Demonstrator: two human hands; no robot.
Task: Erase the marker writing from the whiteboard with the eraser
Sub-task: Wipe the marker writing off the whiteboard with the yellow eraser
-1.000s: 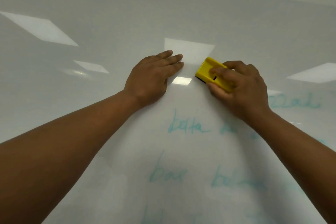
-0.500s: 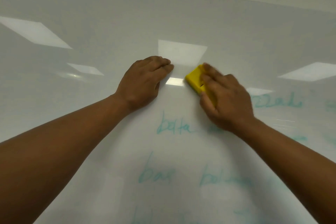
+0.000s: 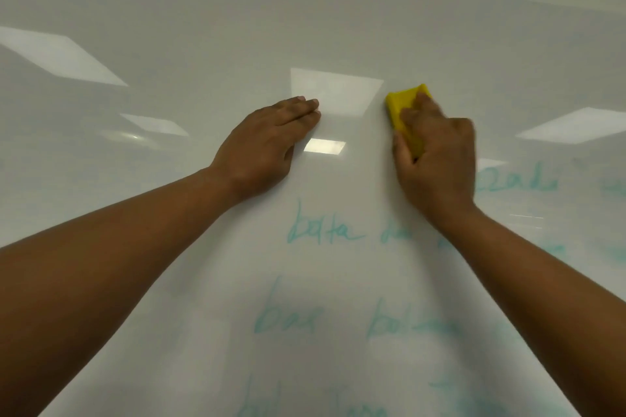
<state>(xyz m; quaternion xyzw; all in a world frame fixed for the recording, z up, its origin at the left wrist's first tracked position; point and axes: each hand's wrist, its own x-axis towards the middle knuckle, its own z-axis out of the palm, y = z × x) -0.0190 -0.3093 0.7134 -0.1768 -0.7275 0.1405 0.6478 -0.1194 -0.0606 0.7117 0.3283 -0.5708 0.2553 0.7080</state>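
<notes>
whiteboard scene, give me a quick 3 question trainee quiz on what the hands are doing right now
1. Which hand grips the yellow block eraser?
2. True or false: the left hand holds a marker.
3. Where is the teal marker writing relative to the hands: A above, B below?

Key:
1. The right hand.
2. False; it rests flat on the glossy white whiteboard, holding nothing.
3. B.

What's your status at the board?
Right hand grips eraser against whiteboard. Left hand flat on board, open. Writing remains below both hands. Nothing in the way.
</notes>
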